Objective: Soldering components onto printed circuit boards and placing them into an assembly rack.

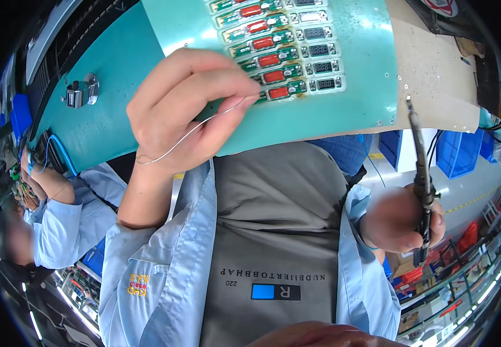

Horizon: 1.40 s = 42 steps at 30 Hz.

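The left hand (189, 107) is covering the left ends of the lowest circuit boards (269, 59); the view's upper edge is cutting off the topmost. The fingertips (249, 89) are hiding one end of the wire (204, 122). Blur is obscuring much of the right hand (398, 220), whose fingers are concealing part of the soldering iron (420, 153). Blur is also masking a co-worker's head (16, 237).

The wire (182, 140) gleams like metal; the red components (269, 60) look glossy, the worktop (105, 130) smooth, the near grey shirt (279, 246) matt cloth.
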{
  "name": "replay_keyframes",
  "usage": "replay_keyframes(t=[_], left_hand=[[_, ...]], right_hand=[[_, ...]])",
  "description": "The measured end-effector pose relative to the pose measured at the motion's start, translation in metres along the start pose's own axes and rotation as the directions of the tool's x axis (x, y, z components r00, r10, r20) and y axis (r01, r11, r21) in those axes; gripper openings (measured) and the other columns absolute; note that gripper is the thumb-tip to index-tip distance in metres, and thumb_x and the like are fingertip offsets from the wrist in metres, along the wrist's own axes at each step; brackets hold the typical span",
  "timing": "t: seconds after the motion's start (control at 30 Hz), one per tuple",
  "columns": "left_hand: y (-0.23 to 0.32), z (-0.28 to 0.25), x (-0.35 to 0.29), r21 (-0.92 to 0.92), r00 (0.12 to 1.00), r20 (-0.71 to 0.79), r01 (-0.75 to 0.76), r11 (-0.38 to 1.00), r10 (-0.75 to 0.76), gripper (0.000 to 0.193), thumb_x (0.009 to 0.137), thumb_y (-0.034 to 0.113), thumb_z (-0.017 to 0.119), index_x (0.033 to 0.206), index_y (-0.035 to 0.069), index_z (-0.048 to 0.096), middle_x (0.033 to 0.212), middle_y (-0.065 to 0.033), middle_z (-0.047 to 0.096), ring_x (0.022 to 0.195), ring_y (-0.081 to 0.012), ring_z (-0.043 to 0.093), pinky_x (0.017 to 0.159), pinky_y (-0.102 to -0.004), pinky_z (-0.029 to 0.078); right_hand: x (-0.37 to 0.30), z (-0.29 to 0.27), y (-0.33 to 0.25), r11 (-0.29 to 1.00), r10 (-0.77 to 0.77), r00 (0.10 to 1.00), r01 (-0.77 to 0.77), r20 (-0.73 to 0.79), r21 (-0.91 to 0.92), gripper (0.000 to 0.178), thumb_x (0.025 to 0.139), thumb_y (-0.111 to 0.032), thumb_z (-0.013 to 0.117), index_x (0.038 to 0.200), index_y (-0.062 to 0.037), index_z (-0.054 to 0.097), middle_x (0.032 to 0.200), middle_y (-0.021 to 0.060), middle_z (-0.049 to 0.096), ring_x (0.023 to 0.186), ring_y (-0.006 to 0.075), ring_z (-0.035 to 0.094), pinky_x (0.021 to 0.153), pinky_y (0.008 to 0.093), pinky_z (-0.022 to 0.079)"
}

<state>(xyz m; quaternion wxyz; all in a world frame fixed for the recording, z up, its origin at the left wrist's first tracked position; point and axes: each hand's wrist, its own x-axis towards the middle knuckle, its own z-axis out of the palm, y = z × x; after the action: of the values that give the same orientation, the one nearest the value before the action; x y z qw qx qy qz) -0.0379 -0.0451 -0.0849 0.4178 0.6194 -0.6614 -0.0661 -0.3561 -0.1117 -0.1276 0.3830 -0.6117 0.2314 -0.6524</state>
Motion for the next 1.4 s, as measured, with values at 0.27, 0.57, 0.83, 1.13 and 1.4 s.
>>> replay_keyframes(t=[0.27,0.57,0.83,1.13,1.4], left_hand=[[0.0,-0.006,-0.014,-0.023,0.997,-0.048,0.066,0.998,-0.067,0.016,0.073,-0.002,0.077,0.088,0.004,0.076,0.093,-0.009,0.069,0.078,-0.0221,0.064,0.071,-0.0312,0.054],[0.011,-0.02,-0.037,-0.149,0.998,-0.002,0.067,0.987,-0.068,0.027,0.075,0.001,0.079,0.102,0.006,0.075,0.099,-0.0065,0.069,0.086,-0.0219,0.064,0.079,-0.0325,0.052],[0.027,-0.036,-0.086,-0.429,0.971,-0.129,0.126,0.894,-0.199,0.028,0.088,0.001,0.066,0.115,0.004,0.073,0.108,-0.0102,0.071,0.09,-0.0234,0.064,0.086,-0.0349,0.051],[0.054,-0.029,-0.104,-0.296,0.897,-0.308,0.227,0.928,-0.318,0.035,0.094,-0.005,0.049,0.121,0.0,0.071,0.114,-0.0139,0.073,0.091,-0.0202,0.064,0.086,-0.0292,0.05],[0.015,-0.028,-0.089,-0.3,0.855,-0.188,0.418,0.857,-0.483,0.04,0.093,-0.006,0.045,0.125,0.001,0.067,0.102,-0.0075,0.07,0.075,-0.0145,0.058,0.071,-0.0257,0.048]], right_hand=[[0.034,-0.03,0.026,0.985,-0.024,0.983,-0.007,-0.181,-0.17,0.039,0.105,-0.035,0.063,0.132,-0.0064,0.059,0.101,0.0108,0.065,0.082,0.0182,0.065,0.073,0.03,0.053],[0.096,0.002,0.063,0.829,0.275,0.894,-0.407,-0.354,-0.383,0.04,0.107,-0.018,0.052,0.144,-0.0028,0.055,0.103,0.0085,0.064,0.085,0.0141,0.058,0.075,0.0245,0.047],[0.138,-0.008,0.104,0.69,0.54,0.819,-0.301,-0.192,0.658,0.037,0.108,-0.021,0.047,0.137,0.0015,0.054,0.111,0.0119,0.065,0.09,0.0177,0.058,0.073,0.0267,0.046],[0.172,0.005,0.131,0.253,0.788,0.612,-0.425,0.07,0.869,0.033,0.108,-0.022,0.046,0.125,0.0044,0.055,0.116,0.0166,0.066,0.089,0.0212,0.06,0.071,0.0278,0.047],[0.114,0.012,0.07,0.402,0.62,0.687,-0.693,0.38,0.598,0.033,0.105,-0.015,0.056,0.132,0.004,0.056,0.11,0.0139,0.069,0.083,0.0168,0.063,0.072,0.0255,0.05]])
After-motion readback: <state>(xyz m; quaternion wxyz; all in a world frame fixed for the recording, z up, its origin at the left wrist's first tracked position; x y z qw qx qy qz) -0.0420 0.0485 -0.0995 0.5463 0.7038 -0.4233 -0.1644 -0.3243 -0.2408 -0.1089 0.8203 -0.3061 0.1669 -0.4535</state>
